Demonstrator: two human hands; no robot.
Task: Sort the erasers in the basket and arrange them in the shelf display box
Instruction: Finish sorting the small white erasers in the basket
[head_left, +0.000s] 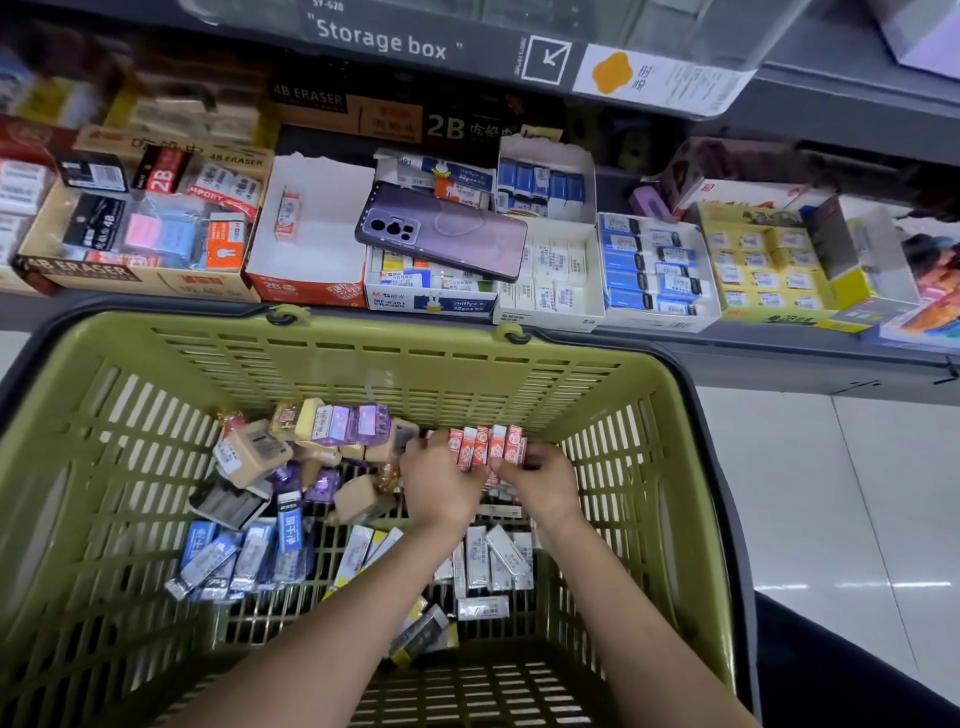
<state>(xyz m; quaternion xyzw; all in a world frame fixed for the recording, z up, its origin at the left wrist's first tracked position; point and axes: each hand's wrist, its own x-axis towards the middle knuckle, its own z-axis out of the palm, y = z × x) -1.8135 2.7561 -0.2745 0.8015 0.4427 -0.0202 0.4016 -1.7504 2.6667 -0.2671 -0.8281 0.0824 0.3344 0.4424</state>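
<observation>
both my bare forearms reach forward and down, converging. my left hand (441, 480) and right hand (543, 480) sit side by side, backs up, fingers curled, pinching a row of red erasers (491, 446) between them.

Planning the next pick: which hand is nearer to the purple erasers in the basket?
Left. The left hand is just right of the purple erasers, gripping the red erasers; the right hand is farther right, at that row's other end.
</observation>
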